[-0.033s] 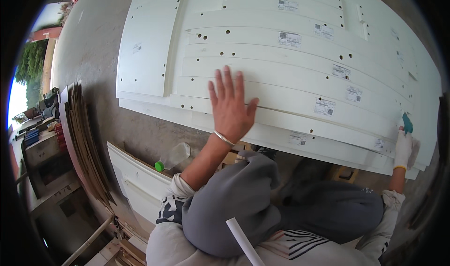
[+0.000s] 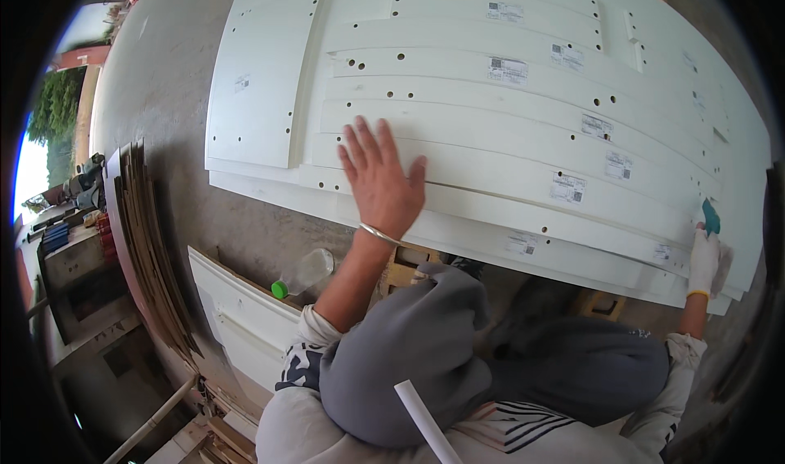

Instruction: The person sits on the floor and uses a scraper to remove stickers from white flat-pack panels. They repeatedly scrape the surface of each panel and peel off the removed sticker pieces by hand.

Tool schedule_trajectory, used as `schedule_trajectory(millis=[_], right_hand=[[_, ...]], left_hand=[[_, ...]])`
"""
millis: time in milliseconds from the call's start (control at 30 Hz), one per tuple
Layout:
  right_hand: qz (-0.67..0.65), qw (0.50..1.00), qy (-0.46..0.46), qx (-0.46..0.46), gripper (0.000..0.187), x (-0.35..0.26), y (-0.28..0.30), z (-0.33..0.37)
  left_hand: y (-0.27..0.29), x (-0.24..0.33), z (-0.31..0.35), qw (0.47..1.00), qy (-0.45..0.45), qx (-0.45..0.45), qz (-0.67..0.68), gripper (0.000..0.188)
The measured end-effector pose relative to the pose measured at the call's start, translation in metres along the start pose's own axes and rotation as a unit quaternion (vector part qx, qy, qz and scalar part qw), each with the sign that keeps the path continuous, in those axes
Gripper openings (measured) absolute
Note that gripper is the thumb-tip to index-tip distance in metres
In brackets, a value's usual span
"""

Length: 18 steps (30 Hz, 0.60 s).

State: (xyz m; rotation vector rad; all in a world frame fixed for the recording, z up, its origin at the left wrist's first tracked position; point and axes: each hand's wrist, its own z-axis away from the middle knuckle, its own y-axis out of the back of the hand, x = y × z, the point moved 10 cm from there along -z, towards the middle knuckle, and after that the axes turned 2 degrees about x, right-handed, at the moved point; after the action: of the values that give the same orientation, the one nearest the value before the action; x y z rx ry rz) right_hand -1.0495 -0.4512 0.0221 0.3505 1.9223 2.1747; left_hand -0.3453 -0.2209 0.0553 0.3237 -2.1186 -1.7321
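A broad stack of white boards (image 2: 458, 157) lies before me, with drilled holes and printed labels. My left hand (image 2: 383, 182), bare with a silver bangle at the wrist, is open over the boards' near left part, fingers spread. Whether it presses on them I cannot tell. At the near right corner, my right hand (image 2: 704, 255) wears a white glove with a yellow cuff. Its fingers are closed around a small teal thing (image 2: 710, 216) that sticks out past them; its kind is unclear.
A clear bottle with a green cap (image 2: 280, 289) lies left of my knee, beside a white panel (image 2: 245, 317). Yellow supports (image 2: 401, 269) show beneath the boards' near edge. Thin brown sheets (image 2: 151, 243) lean at the left. A white tube (image 2: 427, 423) juts up before my body.
My left hand has slid a little to the left and slightly toward me, still spread. My right hand stays at the near right corner with the teal thing.
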Motion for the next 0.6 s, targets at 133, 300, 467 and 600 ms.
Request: schedule_trajectory(millis=[133, 300, 467, 600], right_hand=[[-0.013, 1.000, 0.025, -0.001, 0.043, -0.020, 0.006, 0.008], [-0.091, 0.995, 0.027, 0.003, 0.041, -0.025, 0.001, 0.011], [-0.186, 0.982, -0.028, 0.021, 0.043, 0.002, 0.015, -0.003], [-0.233, 0.972, -0.012, 0.012, 0.042, -0.038, 0.020, -0.021]], left_hand=[[0.006, -0.117, -0.005, 0.975, 0.219, -0.020, -0.036, 0.081], [0.014, -0.113, -0.006, 0.972, 0.233, 0.036, 0.010, 0.070], [0.051, -0.109, -0.020, 0.968, 0.210, 0.115, 0.073, 0.064], [0.027, -0.135, -0.063, 0.970, 0.217, 0.084, 0.071, 0.063]])
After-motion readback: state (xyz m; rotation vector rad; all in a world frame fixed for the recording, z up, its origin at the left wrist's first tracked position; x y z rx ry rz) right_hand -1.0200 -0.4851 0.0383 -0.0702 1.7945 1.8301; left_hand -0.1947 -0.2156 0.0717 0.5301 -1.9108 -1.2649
